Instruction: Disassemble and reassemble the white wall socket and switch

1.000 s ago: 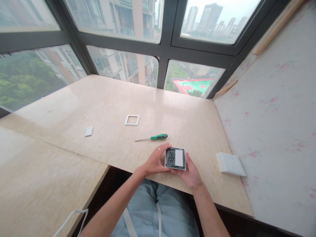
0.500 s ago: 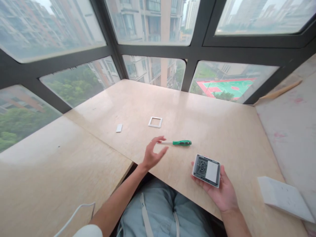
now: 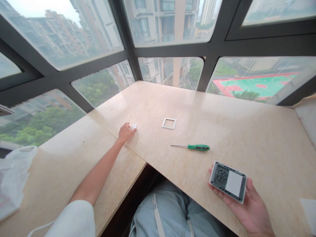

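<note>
My right hand (image 3: 247, 204) holds a wall switch (image 3: 228, 181) from below, thumb along its right edge. The switch has a grey body in a white rim. One white rocker covers its right half, while the left half shows bare inner parts. Out on the table, my left hand (image 3: 126, 132) has its thumb and fingers around a small white rocker cover (image 3: 134, 126), which rests on the surface. A white square frame (image 3: 169, 123) lies flat to the right of that hand. Nearer to me is a screwdriver (image 3: 198, 147) with a green handle, its shaft pointing left.
The wooden table (image 3: 197, 112) has a seam and an inner corner close to my lap. At the far left stands a white plastic bag (image 3: 16, 177). A white piece (image 3: 308, 210) shows at the right edge. Windows border the table's far sides.
My left hand has moved left and forward from near the screwdriver tip to the small rocker cover, closing around it. My right hand still holds the switch. The view has turned left.
</note>
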The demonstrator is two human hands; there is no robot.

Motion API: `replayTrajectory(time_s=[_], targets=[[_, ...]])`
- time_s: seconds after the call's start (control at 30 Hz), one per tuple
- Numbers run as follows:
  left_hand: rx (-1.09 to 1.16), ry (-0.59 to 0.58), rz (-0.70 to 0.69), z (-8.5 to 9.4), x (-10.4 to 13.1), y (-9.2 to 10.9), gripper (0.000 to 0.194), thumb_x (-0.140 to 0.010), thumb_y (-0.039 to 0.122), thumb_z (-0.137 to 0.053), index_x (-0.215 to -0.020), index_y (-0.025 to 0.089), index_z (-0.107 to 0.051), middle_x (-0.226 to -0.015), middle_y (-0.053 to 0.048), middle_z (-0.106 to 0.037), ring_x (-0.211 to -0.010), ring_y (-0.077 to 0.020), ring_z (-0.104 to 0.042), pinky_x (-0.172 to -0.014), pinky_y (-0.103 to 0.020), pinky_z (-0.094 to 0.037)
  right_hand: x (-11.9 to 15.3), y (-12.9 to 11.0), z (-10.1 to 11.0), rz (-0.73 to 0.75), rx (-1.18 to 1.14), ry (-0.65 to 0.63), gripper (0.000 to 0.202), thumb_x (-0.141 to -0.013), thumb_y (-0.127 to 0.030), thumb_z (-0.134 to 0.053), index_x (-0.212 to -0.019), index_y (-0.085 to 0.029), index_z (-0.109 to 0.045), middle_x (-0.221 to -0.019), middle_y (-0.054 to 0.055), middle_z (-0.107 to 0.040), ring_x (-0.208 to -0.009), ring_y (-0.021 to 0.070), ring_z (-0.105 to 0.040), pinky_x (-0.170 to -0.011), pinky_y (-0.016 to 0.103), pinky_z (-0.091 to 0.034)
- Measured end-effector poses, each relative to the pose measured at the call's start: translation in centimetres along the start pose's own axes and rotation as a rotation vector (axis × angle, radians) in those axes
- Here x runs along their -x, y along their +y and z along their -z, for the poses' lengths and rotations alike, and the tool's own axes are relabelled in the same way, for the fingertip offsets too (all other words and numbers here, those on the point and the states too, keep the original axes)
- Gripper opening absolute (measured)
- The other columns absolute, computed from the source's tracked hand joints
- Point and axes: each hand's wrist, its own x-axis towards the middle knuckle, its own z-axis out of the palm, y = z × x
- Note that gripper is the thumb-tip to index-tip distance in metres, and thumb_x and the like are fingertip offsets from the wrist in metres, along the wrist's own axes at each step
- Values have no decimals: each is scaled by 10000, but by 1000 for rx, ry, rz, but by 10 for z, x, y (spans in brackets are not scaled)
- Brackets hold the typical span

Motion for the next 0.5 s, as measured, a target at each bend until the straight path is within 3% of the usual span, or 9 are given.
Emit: replayTrajectory(time_s=[0.13,0.27,0.37,0.5], targets=[[40,-35,22,0,-8,5,422,-601,207,-727,-1005,172,-612,-948,-88,-703,-1137,-338,-623,-964,-383,-445,3,0,-7,2,5,42,671,-829,-687,-618,-1388,-317,-582,-1562,120,-459,-1392,457,-448,-1086,781,-313],[168,-97,84,5,-16,9,311,-503,144,-744,-779,176,-606,-782,-59,-677,-1050,-353,-643,-893,-393,-474,4,0,-8,7,-2,41,651,-836,-688,-607,-1380,-331,-585,-1549,115,-478,-1389,449,-456,-1094,783,-289],[351,-191,118,11,-11,14,263,-527,216,-762,-738,166,-615,-703,-34,-645,-865,-278,-663,-782,-374,-519,3,1,-3,18,-19,15,645,-843,-690,-595,-1397,-360,-564,-1529,115,-503,-1380,438,-473,-1089,788,-291],[676,-337,89,20,18,31,314,-628,345,-733,-858,144,-661,-758,-46,-660,-694,-160,-620,-726,-341,-557,3,1,-2,32,-30,0,656,-850,-682,-591,-1415,-351,-547,-1518,127,-514,-1366,429,-494,-1088,785,-303]])
